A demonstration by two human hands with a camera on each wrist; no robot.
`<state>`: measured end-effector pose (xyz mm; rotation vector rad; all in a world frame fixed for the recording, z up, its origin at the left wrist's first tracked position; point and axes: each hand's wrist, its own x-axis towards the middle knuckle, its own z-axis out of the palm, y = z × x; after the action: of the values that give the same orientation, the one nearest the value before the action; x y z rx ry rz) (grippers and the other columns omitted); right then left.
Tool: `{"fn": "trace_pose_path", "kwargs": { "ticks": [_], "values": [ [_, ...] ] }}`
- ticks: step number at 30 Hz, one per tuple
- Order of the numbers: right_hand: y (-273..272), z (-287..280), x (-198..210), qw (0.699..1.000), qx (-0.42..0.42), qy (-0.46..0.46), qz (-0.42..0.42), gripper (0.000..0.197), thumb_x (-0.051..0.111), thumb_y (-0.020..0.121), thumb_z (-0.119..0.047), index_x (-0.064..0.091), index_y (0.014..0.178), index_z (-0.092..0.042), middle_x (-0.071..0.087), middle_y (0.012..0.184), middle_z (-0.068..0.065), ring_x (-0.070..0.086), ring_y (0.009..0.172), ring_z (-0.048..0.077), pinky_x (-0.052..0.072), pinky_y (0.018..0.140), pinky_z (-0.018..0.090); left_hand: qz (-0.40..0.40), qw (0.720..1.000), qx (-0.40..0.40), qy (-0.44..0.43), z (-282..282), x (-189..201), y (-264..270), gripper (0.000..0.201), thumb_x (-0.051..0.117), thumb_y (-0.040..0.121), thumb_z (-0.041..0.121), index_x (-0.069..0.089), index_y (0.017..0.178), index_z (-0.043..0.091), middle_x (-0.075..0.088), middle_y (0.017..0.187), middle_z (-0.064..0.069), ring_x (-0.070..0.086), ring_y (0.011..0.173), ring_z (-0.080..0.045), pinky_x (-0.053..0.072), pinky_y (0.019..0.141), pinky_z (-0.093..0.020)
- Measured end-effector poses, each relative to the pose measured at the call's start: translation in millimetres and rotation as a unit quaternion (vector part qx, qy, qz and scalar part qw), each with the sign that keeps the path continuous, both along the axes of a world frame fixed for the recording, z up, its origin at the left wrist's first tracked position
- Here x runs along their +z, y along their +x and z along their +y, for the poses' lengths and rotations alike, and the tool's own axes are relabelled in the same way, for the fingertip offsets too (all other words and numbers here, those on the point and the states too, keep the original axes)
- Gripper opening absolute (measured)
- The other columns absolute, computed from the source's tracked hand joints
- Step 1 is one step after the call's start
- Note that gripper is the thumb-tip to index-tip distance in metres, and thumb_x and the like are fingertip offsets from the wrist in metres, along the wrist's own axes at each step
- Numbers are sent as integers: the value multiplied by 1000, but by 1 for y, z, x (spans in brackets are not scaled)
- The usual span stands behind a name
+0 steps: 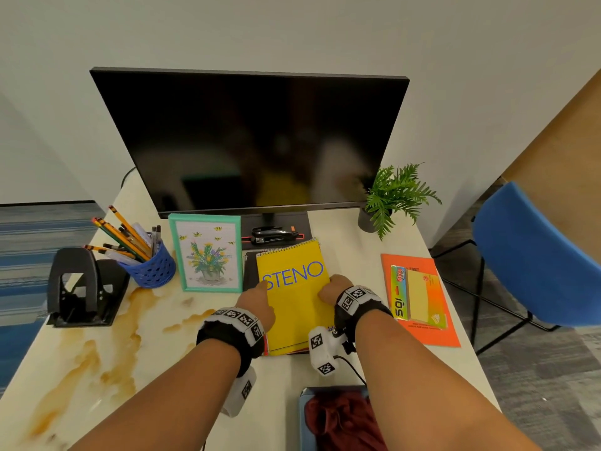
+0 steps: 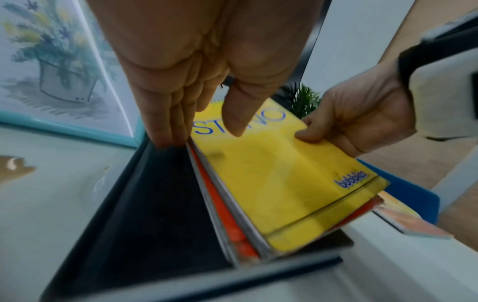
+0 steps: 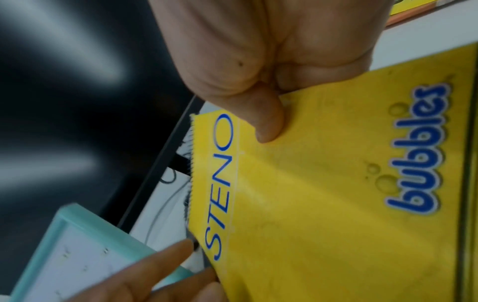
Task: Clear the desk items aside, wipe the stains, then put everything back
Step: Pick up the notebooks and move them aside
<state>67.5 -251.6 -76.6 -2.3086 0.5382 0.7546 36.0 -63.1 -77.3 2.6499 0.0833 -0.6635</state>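
Note:
A yellow STENO notebook [image 1: 294,301] tops a stack in front of the monitor, with an orange notebook [image 2: 232,230] and a black notebook [image 2: 155,204] beneath. My left hand [image 1: 261,292] pinches the stack's left edge, thumb on the yellow cover and fingers under the upper notebooks. My right hand [image 1: 327,291] pinches the right edge, thumb [image 3: 269,122] on top. The yellow and orange notebooks are tilted up off the black one. Brown stains [image 1: 107,353] spread over the desk's left part. A maroon cloth [image 1: 341,418] lies in a blue tray [image 1: 304,395] at the near edge.
Behind the stack stand a monitor [image 1: 253,138], a teal picture frame [image 1: 208,255] and a stapler [image 1: 273,236]. A blue pencil cup [image 1: 153,268] and black hole punch [image 1: 81,288] sit left. An orange folder with sticky notes [image 1: 419,297], a plant [image 1: 390,196] and a blue chair [image 1: 533,252] are right.

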Motion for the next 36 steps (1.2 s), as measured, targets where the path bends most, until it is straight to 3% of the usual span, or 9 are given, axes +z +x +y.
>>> {"fn": "trace_pose_path", "kwargs": {
  "ticks": [5, 8, 11, 14, 17, 22, 26, 32, 36],
  "values": [
    [9, -1, 37, 991, 33, 52, -117, 32, 57, 87, -6, 53, 119, -2, 60, 111, 16, 52, 90, 22, 38, 74, 25, -36, 995, 73, -63, 0, 18, 12, 82, 55, 93, 28, 3, 152, 6, 52, 134, -18, 54, 119, -33, 44, 98, -39],
    [11, -10, 57, 978, 15, 108, -175, 36, 57, 89, -5, 50, 123, -7, 59, 121, 14, 55, 100, 25, 40, 81, 28, -97, 979, 129, -125, 2, 29, 20, 83, 60, 90, 28, 6, 151, 9, 53, 134, -17, 56, 116, -36, 46, 96, -42],
    [9, -15, 71, 956, -10, 192, -222, 38, 57, 89, -5, 47, 125, -15, 60, 123, 9, 58, 109, 26, 46, 99, 43, -156, 960, 140, -184, -4, 49, 22, 62, 58, 91, 19, 28, 144, 9, 52, 135, -13, 53, 120, -34, 43, 101, -42],
    [9, -11, 78, 931, -35, 269, -242, 39, 56, 89, -3, 48, 121, -25, 62, 123, 7, 60, 110, 30, 48, 96, 53, -204, 937, 178, -222, -10, 71, 25, 45, 55, 92, 8, 36, 133, 8, 55, 126, -13, 54, 115, -34, 42, 95, -38],
    [10, -5, 81, 916, -57, 316, -242, 47, 55, 86, 8, 50, 119, -26, 62, 123, 8, 59, 113, 32, 47, 97, 52, -221, 926, 182, -246, -7, 79, 25, 44, 54, 90, 2, 37, 130, 8, 55, 120, -12, 55, 110, -32, 41, 86, -33],
    [-5, 2, 52, 941, -51, 271, -197, 52, 60, 74, 11, 57, 112, -24, 65, 118, 10, 61, 109, 33, 46, 99, 54, -180, 943, 167, -225, -3, 62, 10, 41, 53, 90, 3, 33, 126, 5, 55, 96, -10, 59, 84, -30, 44, 70, -33],
    [-8, 2, 38, 954, -27, 233, -184, 46, 59, 78, 5, 55, 114, -23, 63, 122, 10, 59, 112, 31, 46, 100, 53, -179, 948, 170, -203, -4, 59, 7, 35, 51, 91, 3, 37, 123, 4, 55, 101, -13, 58, 96, -33, 44, 77, -36],
    [5, 3, 57, 950, -26, 216, -224, 41, 57, 82, 4, 55, 112, -23, 63, 121, 11, 59, 112, 31, 46, 100, 50, -224, 934, 177, -216, -6, 72, 16, 29, 50, 92, 1, 39, 118, 4, 50, 91, -6, 52, 83, -24, 39, 71, -31],
    [-11, 1, 47, 978, 21, 123, -164, 40, 56, 86, -2, 53, 125, -10, 61, 122, 12, 59, 111, 31, 46, 90, 31, -156, 963, 160, -148, -6, 58, 3, 32, 49, 93, 4, 36, 122, 2, 48, 90, -9, 58, 91, -33, 40, 74, -33]
  ]
}}
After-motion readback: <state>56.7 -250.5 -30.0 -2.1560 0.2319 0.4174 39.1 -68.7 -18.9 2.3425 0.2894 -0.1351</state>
